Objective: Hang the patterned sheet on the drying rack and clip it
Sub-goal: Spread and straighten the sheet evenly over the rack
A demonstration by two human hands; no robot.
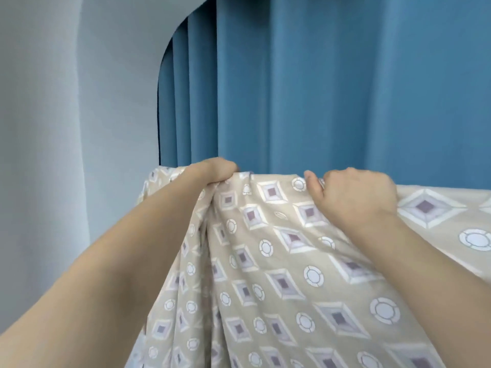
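Patterned sheet: beige, diamond-and-ring print, draped over high straight line across view, hung down toward me. Rack itself hidden under cloth; I could not see bar. Left hand: fingers bunched round gathered top fold. Right hand: fingers curled over top edge, thumb pressed against cloth. I judged draping mostly done, left part bunched, spreading left; no clips seen, clipping not begun. Behind: blue curtain, pale wall.
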